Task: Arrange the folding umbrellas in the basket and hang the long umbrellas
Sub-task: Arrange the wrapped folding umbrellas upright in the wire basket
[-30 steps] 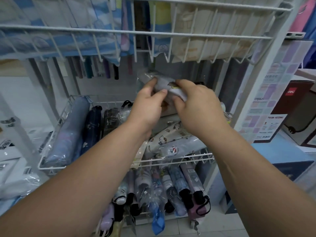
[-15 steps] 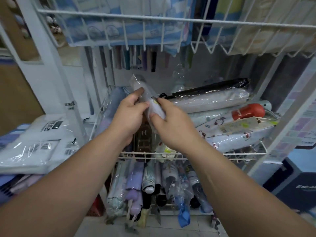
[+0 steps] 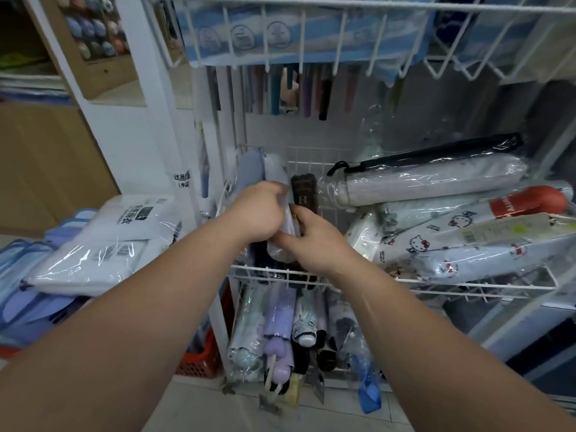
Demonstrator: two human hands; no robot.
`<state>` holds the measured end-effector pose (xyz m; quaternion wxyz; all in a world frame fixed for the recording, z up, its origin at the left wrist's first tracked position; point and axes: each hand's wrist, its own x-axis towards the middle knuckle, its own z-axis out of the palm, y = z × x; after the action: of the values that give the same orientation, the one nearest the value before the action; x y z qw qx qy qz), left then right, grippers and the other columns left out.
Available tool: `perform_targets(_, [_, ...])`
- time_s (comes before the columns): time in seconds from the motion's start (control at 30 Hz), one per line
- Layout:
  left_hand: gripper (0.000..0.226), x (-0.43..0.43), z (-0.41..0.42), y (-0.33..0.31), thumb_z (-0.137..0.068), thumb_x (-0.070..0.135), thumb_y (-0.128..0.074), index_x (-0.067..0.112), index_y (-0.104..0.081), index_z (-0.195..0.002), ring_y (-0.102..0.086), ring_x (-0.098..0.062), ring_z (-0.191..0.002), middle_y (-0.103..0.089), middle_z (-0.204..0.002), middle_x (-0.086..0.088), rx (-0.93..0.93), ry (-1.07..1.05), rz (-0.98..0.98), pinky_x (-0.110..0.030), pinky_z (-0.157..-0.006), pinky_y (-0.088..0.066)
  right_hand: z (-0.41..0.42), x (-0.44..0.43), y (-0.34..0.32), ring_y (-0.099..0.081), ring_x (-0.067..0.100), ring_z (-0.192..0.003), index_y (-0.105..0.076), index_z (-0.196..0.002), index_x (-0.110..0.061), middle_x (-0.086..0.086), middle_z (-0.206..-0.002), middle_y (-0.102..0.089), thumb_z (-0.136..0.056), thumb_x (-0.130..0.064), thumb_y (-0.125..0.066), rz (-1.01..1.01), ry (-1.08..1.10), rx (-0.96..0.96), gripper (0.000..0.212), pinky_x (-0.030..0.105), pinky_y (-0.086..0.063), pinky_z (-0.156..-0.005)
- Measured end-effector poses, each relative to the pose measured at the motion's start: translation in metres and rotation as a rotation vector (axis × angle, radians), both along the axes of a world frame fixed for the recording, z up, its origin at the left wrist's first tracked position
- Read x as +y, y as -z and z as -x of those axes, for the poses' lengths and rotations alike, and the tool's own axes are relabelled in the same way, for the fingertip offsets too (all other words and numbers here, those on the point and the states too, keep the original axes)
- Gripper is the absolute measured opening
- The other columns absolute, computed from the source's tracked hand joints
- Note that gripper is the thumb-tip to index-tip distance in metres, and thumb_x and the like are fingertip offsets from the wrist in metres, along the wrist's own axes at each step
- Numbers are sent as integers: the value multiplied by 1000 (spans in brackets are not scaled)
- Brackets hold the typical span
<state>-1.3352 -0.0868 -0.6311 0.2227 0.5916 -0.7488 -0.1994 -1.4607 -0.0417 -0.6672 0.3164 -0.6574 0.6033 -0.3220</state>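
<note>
Both my hands hold one folding umbrella in a clear plastic sleeve (image 3: pixel 278 244), pointing away from me over the left part of the middle wire basket (image 3: pixel 467 283). My left hand (image 3: pixel 257 213) grips its far part from the left. My right hand (image 3: pixel 311 240) pinches its near end from the right. A dark brown umbrella with an H (image 3: pixel 304 194) lies just right of it. Several wrapped folding umbrellas (image 3: pixel 436 182) lie piled across the basket's right half. Long umbrellas' tips (image 3: pixel 293 88) hang behind the upper basket (image 3: pixel 311 35).
A lower basket (image 3: pixel 280 338) holds several upright folding umbrellas. Packaged raincoats (image 3: pixel 103 244) are stacked on a surface to the left, above an orange crate (image 3: pixel 199 360). The white rack post (image 3: pixel 149 88) stands at the left of the baskets.
The wrapped umbrella has come down and to the left, from chest height in front of the rack to the left part of the middle basket. The camera has swung left.
</note>
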Motion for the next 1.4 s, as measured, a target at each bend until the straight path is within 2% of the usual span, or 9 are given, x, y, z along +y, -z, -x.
perform_targets(0.17, [28, -6, -4, 5, -94, 17, -51, 18, -68, -116, -57, -31, -109, -68, -118, -5, -434, 85, 217, -42, -93, -48, 8, -9, 10, -68, 14, -102, -58, -130, -33, -6, -114, -71, -77, -50, -73, -53, -73, -31, 57, 40, -55, -93])
perform_targets(0.27, [30, -6, -10, 8, -98, 34, -47, 29, -66, -121, -44, -31, -126, -60, -131, 5, -593, 59, 313, -48, -102, -34, 10, -13, 11, -62, 15, -116, -46, -146, -33, -4, -131, -65, -76, -56, -70, -82, -142, 38, 78, 35, -50, -100])
perform_targets(0.33, [39, -9, -15, 10, -101, 46, -41, 37, -58, -135, -32, -30, -142, -45, -154, 9, -585, 51, 249, -54, -111, -26, 10, -17, 11, -62, 20, -111, -49, -143, -26, 0, -124, -66, -86, -42, -70, -81, -186, 143, 62, 35, -50, -97])
perform_targets(0.43, [45, -13, -20, 12, -102, 52, -38, 45, -44, -146, -26, -29, -147, -30, -162, 14, -583, 31, 173, -58, -112, -27, 11, -21, 8, -61, 22, -112, -51, -143, -29, -1, -123, -66, -88, -40, -72, -22, -199, 201, 60, 37, -49, -99])
perform_targets(0.63, [46, -13, -21, 19, -102, 55, -39, 48, -39, -147, -28, -32, -141, -30, -161, 16, -559, -11, 161, -54, -106, -33, 11, -20, 15, -34, 33, -134, -33, -150, -48, 4, -145, -44, -83, -69, -60, 43, -83, 434, 75, 50, -34, -111])
perform_targets(0.77, [46, -12, -21, 20, -102, 52, -40, 47, -39, -148, -28, -32, -142, -30, -162, 15, -544, -2, 177, -53, -107, -33, 11, -18, 15, -40, 32, -130, -43, -146, -43, 5, -138, -51, -81, -66, -64, 97, -66, 401, 72, 47, -38, -109])
perform_targets(0.9, [47, -7, -16, 20, -101, 49, -44, 44, -40, -148, -28, -33, -142, -35, -160, 10, -500, -12, 215, -51, -107, -31, 22, -8, 1, -52, 28, -120, -62, -132, -26, 4, -124, -63, -88, -56, -64, 313, 34, 396, 53, 40, -46, -100])
perform_targets(1.13, [69, 5, 20, 6, -93, 44, -62, 37, -29, -153, -41, -40, -135, -50, -149, -9, -287, 71, 341, -51, -108, -39, 79, 4, -44, -53, 32, -115, -69, -120, -20, 7, -117, -66, -91, -40, -62, 548, 211, 791, 36, 43, -46, -96])
perform_targets(1.4, [63, -4, 90, -8, -93, 42, -64, 31, -39, -150, -44, -29, -137, -49, -149, -6, -58, 303, 362, -46, -112, -40, 158, 8, -84, -38, 38, -131, -58, -130, -27, 8, -137, -52, -83, -52, -63, 326, 396, 1133, 53, 53, -28, -109])
